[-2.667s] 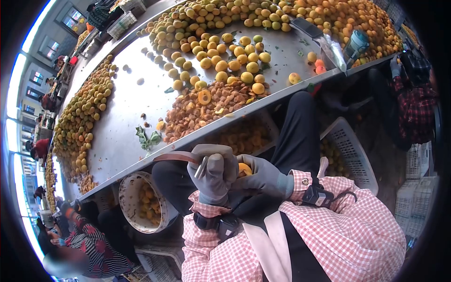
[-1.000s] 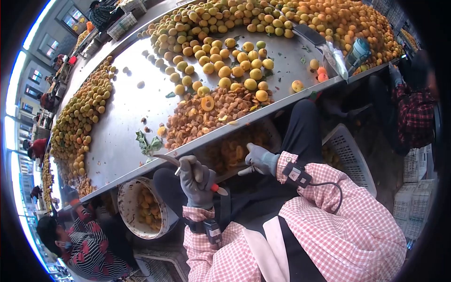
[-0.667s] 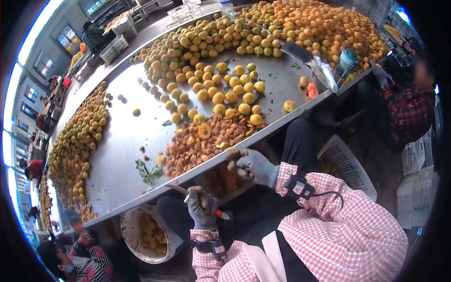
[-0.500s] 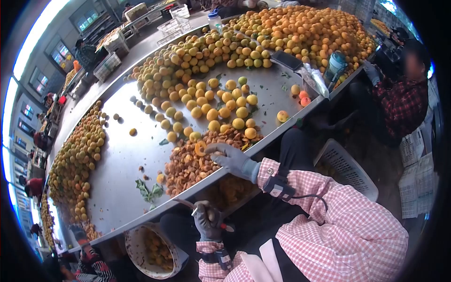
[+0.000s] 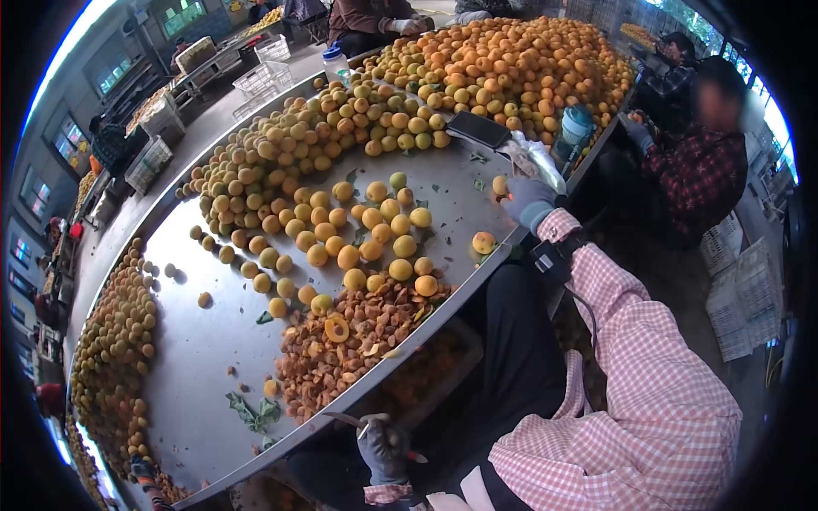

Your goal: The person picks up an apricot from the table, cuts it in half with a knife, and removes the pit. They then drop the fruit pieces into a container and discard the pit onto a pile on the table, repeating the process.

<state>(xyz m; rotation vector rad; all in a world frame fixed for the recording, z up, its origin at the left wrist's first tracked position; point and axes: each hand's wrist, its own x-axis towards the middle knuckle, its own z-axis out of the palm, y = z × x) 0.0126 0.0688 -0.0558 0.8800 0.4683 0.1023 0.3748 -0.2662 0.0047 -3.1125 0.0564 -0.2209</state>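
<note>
My left hand (image 5: 385, 451), in a grey glove, is closed around a small knife (image 5: 345, 418) with a thin curved blade and a reddish end, low by the table's near edge. My right hand (image 5: 527, 203), gloved as well, reaches over a few apricots at the right edge; its fingertips are partly hidden, so a grip cannot be made out. One apricot (image 5: 500, 185) shows beside its fingers. Another apricot (image 5: 484, 243) lies a little nearer. Before me is a heap of brown apricot stones (image 5: 341, 358), with a cut, ring-like apricot (image 5: 336, 328) on top.
Whole apricots (image 5: 528, 68) are heaped across the far side of the metal table (image 5: 204, 375). A phone (image 5: 479, 129), a teal bottle (image 5: 575, 128) and a plastic bag (image 5: 541, 162) stand at the right. A co-worker in a checked shirt (image 5: 699, 179) sits beyond them.
My right hand has moved from above the stone heap to the apricots at the right edge. The ring-like apricot it held now lies on the heap. The view has shifted.
</note>
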